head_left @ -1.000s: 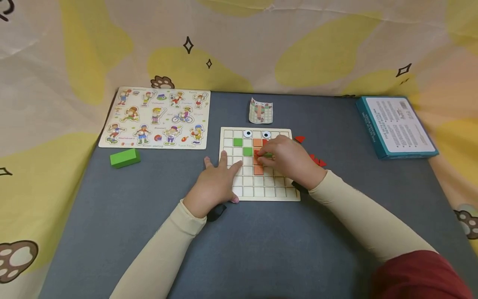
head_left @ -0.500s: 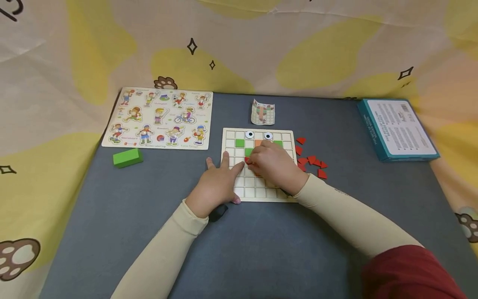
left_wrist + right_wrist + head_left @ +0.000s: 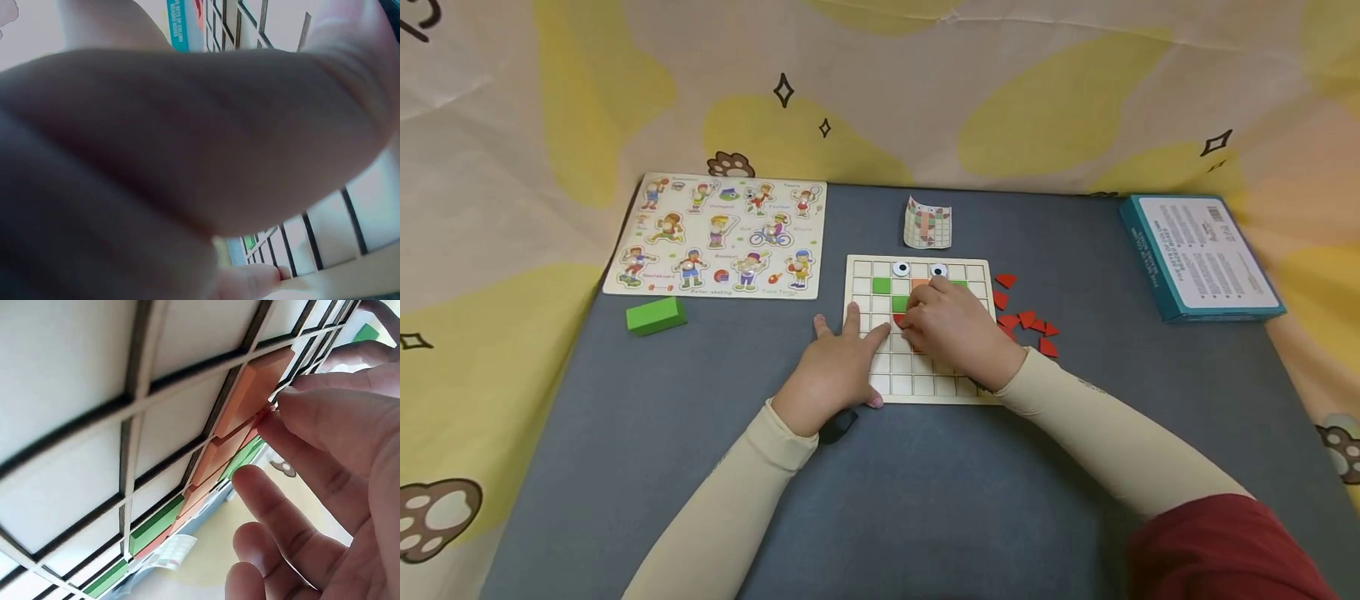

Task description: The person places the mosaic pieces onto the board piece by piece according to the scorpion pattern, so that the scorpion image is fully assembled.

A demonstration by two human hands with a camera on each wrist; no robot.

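A pale wooden grid board [image 3: 880, 387] lies flat, with green and orange square tiles, red pieces and two googly-eye discs on it. My left hand [image 3: 829, 379] rests with spread fingers over its left edge. Above the middle squares, my right hand [image 3: 958, 333] pinches a small red piece [image 3: 898, 320] between thumb and index finger, low at a grid square. The right wrist view has this red piece [image 3: 265, 415] beside the orange tiles [image 3: 256, 390], its shape mostly hidden by the fingertips. My own thumb base fills most of the left wrist view.
Several loose red pieces [image 3: 1027, 320] lie right of the board. Behind it stands a curled pattern card [image 3: 928, 227]. A sports picture puzzle [image 3: 692, 217] and a green block [image 3: 656, 316] are at left, a teal box [image 3: 1202, 258] at right. Patterned cloth hangs behind.
My right hand has moved left and slightly down across the board with the red piece, then stayed nearly still over the last half second. The left hand keeps its place on the board.
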